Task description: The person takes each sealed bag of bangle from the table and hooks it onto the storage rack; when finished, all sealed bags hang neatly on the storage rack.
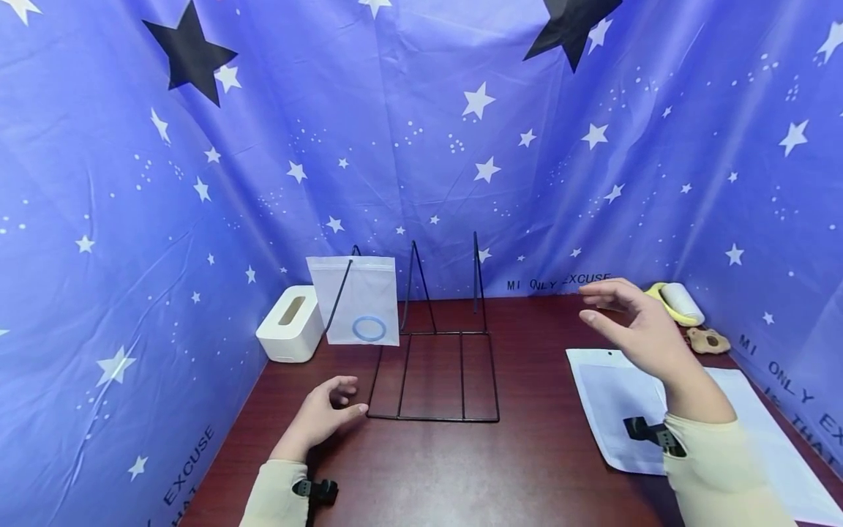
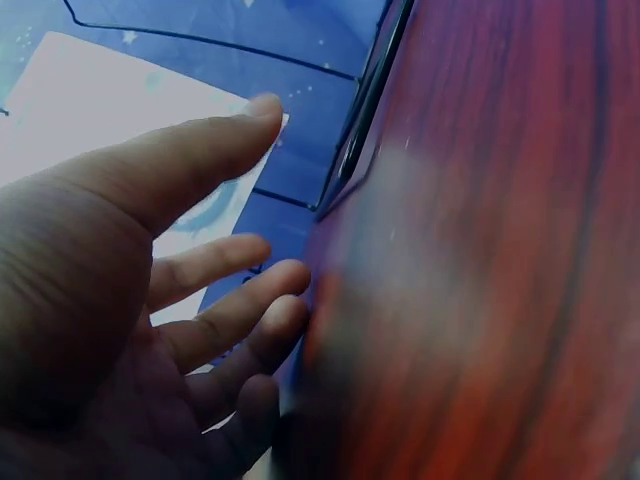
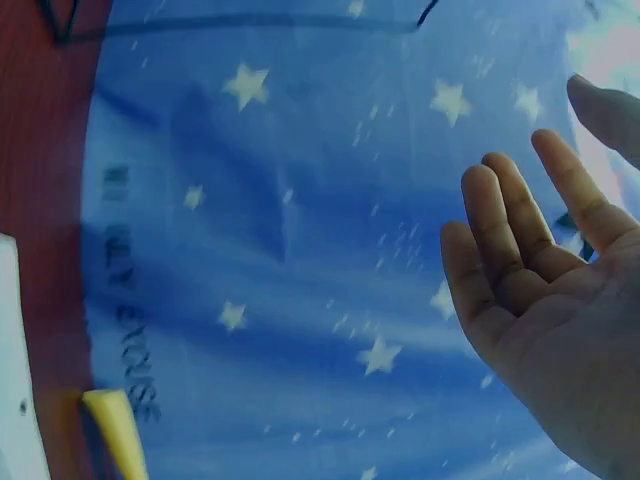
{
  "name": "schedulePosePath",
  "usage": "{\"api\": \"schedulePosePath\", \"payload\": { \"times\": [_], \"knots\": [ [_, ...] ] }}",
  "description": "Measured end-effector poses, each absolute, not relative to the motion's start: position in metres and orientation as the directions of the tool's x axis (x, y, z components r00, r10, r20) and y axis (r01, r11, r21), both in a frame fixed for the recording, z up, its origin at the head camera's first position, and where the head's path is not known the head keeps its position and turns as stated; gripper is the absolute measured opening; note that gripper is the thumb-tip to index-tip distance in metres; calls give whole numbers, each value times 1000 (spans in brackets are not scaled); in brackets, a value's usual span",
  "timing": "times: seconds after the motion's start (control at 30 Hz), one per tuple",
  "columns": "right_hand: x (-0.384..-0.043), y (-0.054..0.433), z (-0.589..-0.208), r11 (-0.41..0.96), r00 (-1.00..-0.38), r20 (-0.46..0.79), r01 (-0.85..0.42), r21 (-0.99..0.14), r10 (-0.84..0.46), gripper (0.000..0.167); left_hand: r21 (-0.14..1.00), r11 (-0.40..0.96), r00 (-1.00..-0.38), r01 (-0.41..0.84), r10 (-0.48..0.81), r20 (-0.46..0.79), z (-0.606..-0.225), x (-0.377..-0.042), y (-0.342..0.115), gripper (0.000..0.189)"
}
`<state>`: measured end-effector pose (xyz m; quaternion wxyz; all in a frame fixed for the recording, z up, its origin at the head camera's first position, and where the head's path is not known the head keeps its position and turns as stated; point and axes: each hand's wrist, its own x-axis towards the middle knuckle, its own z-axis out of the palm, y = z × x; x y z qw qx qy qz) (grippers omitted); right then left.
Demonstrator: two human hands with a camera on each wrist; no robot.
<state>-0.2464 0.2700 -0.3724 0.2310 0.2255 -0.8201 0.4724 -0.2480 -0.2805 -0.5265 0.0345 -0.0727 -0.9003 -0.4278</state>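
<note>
Rack (image 1: 462, 377): black wire, base flat on the table (image 1: 435, 468), three arches rising at its rear. Pouch (image 1: 369, 293), pale, upright at the rack's left arch, one wire crossing its front; blue ring (image 1: 353, 328) shows low on it, inside or printed, cannot tell. Left hand (image 1: 323, 413) just beside the rack's front left corner, thumb toward that corner; left wrist view shows thumb tip and corner apart. Its fingers loosely bent, holding nothing. Right hand (image 1: 642, 329) raised, well right of the rack, fingers extended and thumb apart, likewise unloaded. Below that hand, right of the rack: white bag (image 1: 612, 410) flat, a white sheet (image 1: 777, 439) showing beyond its right side. Farther back, also right of the rack: yellow item (image 1: 681, 319) against a white roll (image 1: 683, 302), small brown piece (image 1: 707, 341) near. White box (image 1: 290, 344), slotted top, left of the rack. Blue starred curtain (image 1: 435, 132) behind the rack.
</note>
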Motion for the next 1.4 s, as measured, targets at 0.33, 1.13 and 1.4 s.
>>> {"api": "schedulePosePath", "payload": {
  "times": [0.33,1.13,1.4],
  "knots": [
    [-256,308,-381,508,-862,506,-452,-733,-37,34,724,666,-983,179,148,106,-532,-247,-276,66],
    [-280,370,-425,614,-924,374,-248,-749,82,46,667,718,-980,201,150,133,-539,-251,-273,43],
    [-293,374,-440,645,-963,269,-202,-737,5,48,668,723,-984,178,135,117,-542,-250,-273,38]
  ]
}}
